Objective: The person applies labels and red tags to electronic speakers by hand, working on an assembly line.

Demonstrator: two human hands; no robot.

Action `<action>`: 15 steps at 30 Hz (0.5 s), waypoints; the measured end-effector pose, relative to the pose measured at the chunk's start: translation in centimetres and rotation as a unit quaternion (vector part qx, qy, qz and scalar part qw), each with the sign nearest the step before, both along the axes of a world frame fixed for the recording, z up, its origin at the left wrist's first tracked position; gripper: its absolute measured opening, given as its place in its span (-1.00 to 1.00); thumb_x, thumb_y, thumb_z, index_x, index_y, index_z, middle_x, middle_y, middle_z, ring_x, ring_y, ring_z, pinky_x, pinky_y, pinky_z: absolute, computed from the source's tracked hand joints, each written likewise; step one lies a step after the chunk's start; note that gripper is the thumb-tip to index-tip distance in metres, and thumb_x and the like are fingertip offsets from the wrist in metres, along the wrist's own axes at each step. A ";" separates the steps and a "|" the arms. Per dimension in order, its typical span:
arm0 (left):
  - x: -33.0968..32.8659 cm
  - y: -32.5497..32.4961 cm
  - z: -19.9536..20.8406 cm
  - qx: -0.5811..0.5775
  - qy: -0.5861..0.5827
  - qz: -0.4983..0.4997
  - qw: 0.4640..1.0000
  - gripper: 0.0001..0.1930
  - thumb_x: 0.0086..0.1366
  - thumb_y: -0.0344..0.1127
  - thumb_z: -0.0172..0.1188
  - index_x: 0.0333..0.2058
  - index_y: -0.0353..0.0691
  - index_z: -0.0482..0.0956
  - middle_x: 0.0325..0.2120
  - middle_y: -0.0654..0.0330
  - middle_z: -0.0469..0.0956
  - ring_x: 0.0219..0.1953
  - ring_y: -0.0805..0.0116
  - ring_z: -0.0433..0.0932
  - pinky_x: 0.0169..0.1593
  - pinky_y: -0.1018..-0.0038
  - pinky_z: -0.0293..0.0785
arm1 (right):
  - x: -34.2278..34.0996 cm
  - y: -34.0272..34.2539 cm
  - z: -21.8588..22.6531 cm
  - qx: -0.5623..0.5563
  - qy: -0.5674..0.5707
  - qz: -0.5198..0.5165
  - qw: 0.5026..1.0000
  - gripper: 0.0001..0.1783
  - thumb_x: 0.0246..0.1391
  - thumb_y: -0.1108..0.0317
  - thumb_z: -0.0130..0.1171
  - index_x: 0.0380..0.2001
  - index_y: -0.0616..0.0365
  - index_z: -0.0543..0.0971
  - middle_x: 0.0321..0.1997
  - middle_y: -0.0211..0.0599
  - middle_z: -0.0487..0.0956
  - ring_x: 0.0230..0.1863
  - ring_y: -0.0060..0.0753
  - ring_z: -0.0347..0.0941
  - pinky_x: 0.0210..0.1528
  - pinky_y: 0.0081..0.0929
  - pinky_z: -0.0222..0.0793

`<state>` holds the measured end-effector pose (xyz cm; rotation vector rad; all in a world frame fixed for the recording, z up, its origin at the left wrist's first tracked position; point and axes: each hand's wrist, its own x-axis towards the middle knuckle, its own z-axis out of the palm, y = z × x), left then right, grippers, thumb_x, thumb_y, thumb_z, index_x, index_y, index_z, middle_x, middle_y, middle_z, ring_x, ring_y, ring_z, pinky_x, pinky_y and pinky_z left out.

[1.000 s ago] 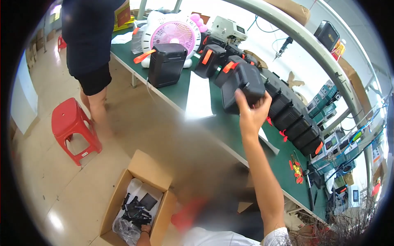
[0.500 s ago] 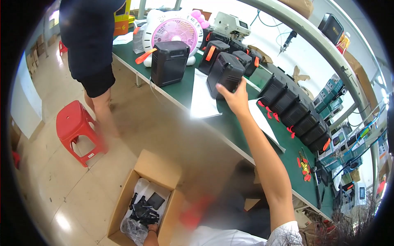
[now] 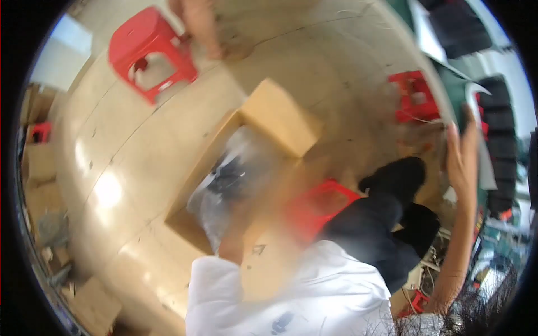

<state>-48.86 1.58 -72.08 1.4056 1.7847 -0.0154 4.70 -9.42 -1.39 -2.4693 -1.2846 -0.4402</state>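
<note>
My left arm reaches down into an open cardboard box (image 3: 185, 190) on the floor. Inside lie clear plastic wrapping (image 3: 210, 213) and a jumble of black parts (image 3: 231, 173), both blurred. My left hand (image 3: 238, 210) is smeared by motion and the box's haze, so its fingers and anything in them are unclear. Over at the right, my right hand (image 3: 463, 154) rests at the edge of the green table (image 3: 453, 84), thumb and fingers stretched apart, holding nothing visible. Beyond it stand black box-shaped devices (image 3: 497, 129) in a row, with white paper (image 3: 486, 162) beside them.
A red stool (image 3: 147, 50) stands on the tiled floor at the upper left, near another person's leg (image 3: 203, 25). Another red stool (image 3: 314, 210) is next to my legs. A red plastic item (image 3: 414, 98) sits under the table. Cardboard boxes (image 3: 42, 168) line the far left.
My view has swung down toward the box. My right hand has come away from the black device to the table edge. My left hand stays in the box.
</note>
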 end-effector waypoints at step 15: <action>6.7 -1.2 5.9 -0.269 0.009 0.274 0.923 0.71 -0.19 0.27 0.65 0.41 -0.58 -0.60 0.50 -0.26 -0.09 0.46 -0.10 0.15 0.42 0.13 0.27 | 3.0 -2.8 -2.5 -0.115 -0.086 -0.042 0.989 0.09 0.17 -0.56 -0.05 0.54 -0.06 0.12 0.50 0.12 0.27 0.47 0.20 0.26 0.40 0.17 0.31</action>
